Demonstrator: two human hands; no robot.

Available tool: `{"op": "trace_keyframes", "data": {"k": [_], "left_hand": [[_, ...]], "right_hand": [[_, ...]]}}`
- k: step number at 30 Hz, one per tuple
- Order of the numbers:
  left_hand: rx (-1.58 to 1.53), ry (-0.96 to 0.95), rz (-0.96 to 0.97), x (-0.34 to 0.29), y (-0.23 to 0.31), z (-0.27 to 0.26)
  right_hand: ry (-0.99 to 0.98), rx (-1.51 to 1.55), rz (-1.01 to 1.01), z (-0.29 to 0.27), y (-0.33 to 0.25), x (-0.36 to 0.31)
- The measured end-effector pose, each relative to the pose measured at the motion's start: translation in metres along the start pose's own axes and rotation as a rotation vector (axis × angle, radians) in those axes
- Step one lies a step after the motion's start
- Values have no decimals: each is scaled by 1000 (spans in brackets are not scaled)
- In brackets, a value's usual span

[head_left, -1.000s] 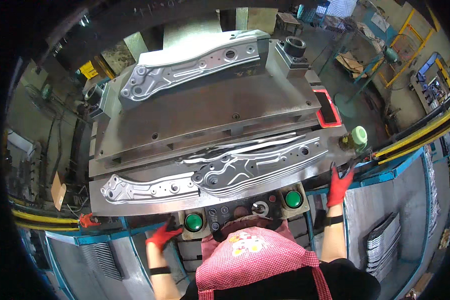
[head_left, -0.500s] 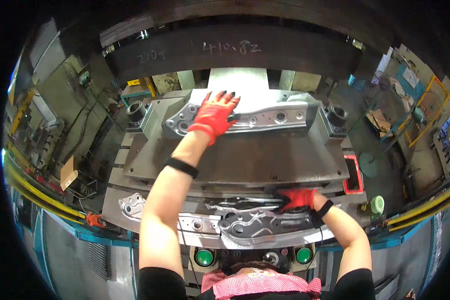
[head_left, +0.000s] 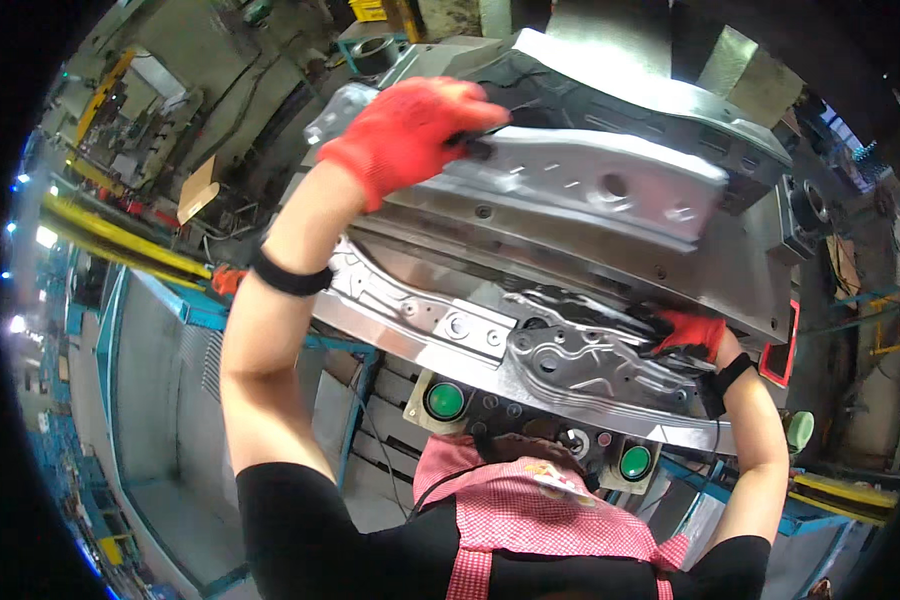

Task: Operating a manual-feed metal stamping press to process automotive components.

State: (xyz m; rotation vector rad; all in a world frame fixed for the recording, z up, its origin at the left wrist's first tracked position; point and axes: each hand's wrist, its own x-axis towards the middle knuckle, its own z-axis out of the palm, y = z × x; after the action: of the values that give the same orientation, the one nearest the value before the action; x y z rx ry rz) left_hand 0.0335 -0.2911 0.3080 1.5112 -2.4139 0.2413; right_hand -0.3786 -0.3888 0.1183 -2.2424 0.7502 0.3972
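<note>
My left hand [head_left: 415, 130], in a red glove with dark fingertips, grips a long silver stamped metal panel [head_left: 590, 180] by its upper edge. The panel is tilted, has round holes, and hangs in front of the die [head_left: 630, 105], whose dark shaped face shows behind it. My right hand [head_left: 692, 332], gloved the same way, is closed around the right end of dark stamped metal parts on the front ledge; its fingertips are partly hidden. Below that hand lies a grey stamped part [head_left: 600, 365] with ribs and holes. Left of it rests another silver stamped part [head_left: 410, 305].
Two green push buttons [head_left: 444, 400] [head_left: 635, 462] sit on the control box below the ledge. A guide post [head_left: 810, 203] stands at the die's right. A yellow rail [head_left: 130, 243] crosses the left side. A green-capped bottle [head_left: 799, 430] stands at the right.
My left hand has lifted the silver panel off the die and drawn it nearer. The right hand stays at the dark parts on the ledge. The whole view has turned and shifted.
</note>
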Motion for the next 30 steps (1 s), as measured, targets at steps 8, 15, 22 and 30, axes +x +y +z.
{"op": "trace_keyframes", "data": {"k": [8, 15, 22, 30], "left_hand": [[40, -347, -314, -193, -38, 3], [-31, -452, -297, -215, -30, 61], [75, -582, -244, -192, -20, 120], [139, -501, -137, -175, 73, 138]], "right_hand": [[169, -22, -60, 1, -21, -10], [355, 119, 26, 10, -46, -80], [485, -113, 79, 55, -45, -123], [411, -156, 221, 66, -38, -108]]}}
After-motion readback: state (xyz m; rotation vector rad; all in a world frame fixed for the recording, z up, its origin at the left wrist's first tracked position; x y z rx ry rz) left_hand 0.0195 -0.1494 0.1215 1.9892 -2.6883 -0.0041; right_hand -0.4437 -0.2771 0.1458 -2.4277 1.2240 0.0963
